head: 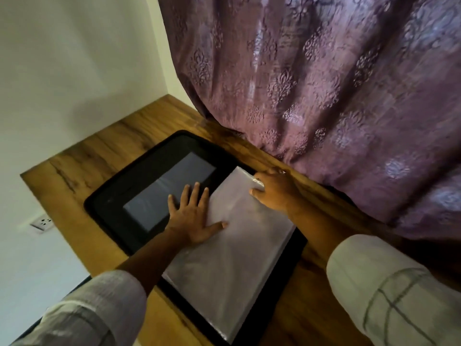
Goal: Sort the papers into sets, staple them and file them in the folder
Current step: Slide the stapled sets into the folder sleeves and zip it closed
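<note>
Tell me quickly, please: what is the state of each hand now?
Left hand: open, fingers spread, pressing flat where the folder meets the clear sleeves.
Right hand: closed, fingers curled on the far corner of the clear sleeves.

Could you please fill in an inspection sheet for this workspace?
Surface: wooden desk, carrying the folder.
Job's things: black folder lies open; clear sleeves stacked on its right half; no stapler or loose papers seen.
Clutter: nothing seen.
Hands: left hand flat across folder and sleeves; right hand grips the sleeves' far corner.
Cables: nothing seen.
Surroundings: purple curtain behind, white wall, wall socket at left.
</note>
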